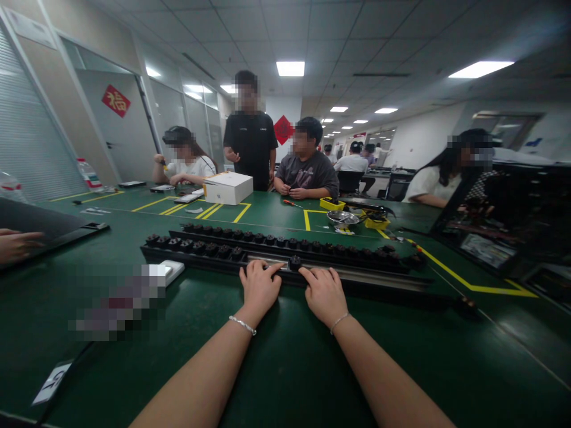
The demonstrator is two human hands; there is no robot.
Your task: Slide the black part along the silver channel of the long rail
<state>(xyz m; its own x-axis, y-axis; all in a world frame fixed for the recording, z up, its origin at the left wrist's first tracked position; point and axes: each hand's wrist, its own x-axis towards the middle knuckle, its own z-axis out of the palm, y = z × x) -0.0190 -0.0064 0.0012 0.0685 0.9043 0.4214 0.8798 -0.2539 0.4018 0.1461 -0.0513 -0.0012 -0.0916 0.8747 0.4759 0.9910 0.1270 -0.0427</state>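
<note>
A long black channel strip (379,280) lies across the green table, its left part filled with a row of small black socket-like blocks (212,248). One separate black block (295,262) sits in the channel between my two hands. My left hand (261,284) rests at the channel's near edge, index finger stretched toward that block but apart from it. Beside the block's right side, my right hand (325,289) has its fingers extended, the index fingertip at or just touching it. Neither hand is wrapped round anything. Behind lies a second row of black blocks (281,241).
A blurred-out phone-like item (173,270) lies left of the strip. Farther back are a white box (228,189), a metal bowl (342,218), yellow bins (332,204) and a screwdriver (292,203). Another person's hand (18,245) is at far left; several people surround the table.
</note>
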